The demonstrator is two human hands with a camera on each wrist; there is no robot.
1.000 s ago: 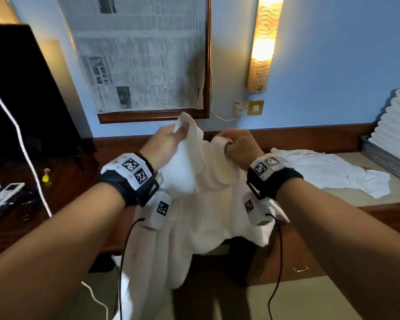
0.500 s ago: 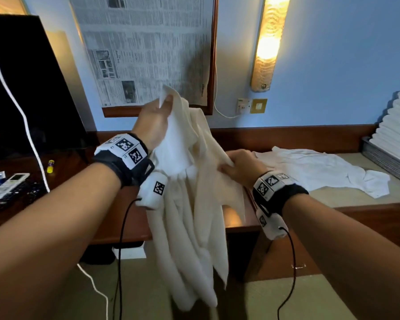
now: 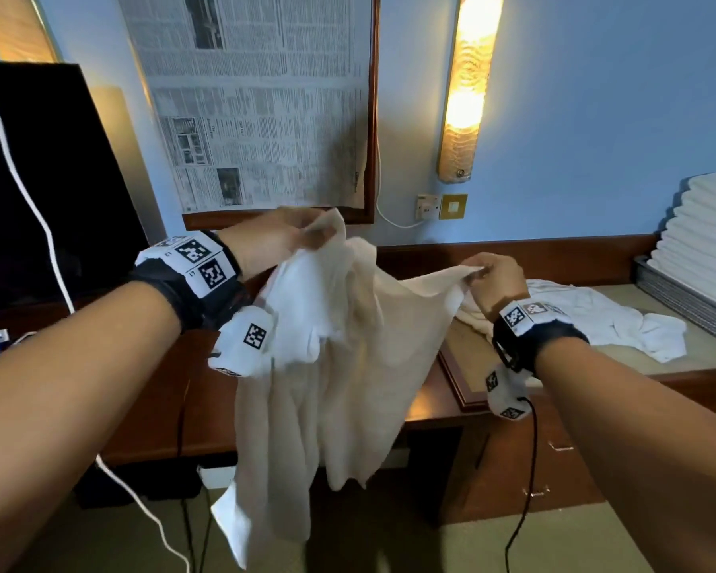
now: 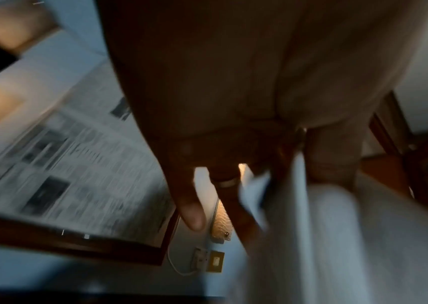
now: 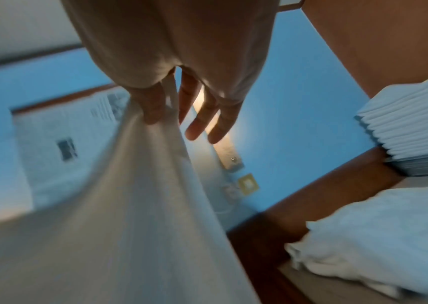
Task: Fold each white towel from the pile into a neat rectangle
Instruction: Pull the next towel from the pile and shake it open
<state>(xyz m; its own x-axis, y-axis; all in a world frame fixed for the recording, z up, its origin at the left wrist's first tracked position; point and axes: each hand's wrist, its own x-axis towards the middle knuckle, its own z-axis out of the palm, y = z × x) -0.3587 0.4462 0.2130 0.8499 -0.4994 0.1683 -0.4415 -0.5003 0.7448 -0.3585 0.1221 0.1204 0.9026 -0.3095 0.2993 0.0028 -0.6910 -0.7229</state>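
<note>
Above the worktop's (image 3: 464, 349) front edge, white towel (image 3: 348, 345) held up in the air, top edge stretched between both hands, rest hanging crumpled down past the front edge toward the floor. Left hand (image 3: 265, 241) raised higher, at the towel's upper left corner, pinching cloth between thumb and forefinger; in the left wrist view other fingers (image 4: 192, 214) extended loosely, a ring on one, picture blurred. Right hand (image 3: 492, 279) lower and further right, pinching the opposite corner of the top edge; in the right wrist view thumb and first finger closed on the cloth (image 5: 134, 205), remaining fingers (image 5: 199, 123) straight and spread. Towel fabric taut between the two grips, sagging slightly in the middle.

On the worktop behind the right hand, second white towel (image 3: 596, 316) lying unfolded and rumpled, near the back right. At the far right edge, stack of folded white towels (image 3: 707, 237) sitting in a grey tray (image 3: 678, 299). At the left end, dark screen (image 3: 38, 179) standing upright, white cable (image 3: 21, 188) running across it. On the wall behind, framed newspaper (image 3: 257, 101), lit wall lamp (image 3: 464, 84), socket and brass switch plate (image 3: 453, 206) below the lamp. Black straps with printed markers on both wrists.
</note>
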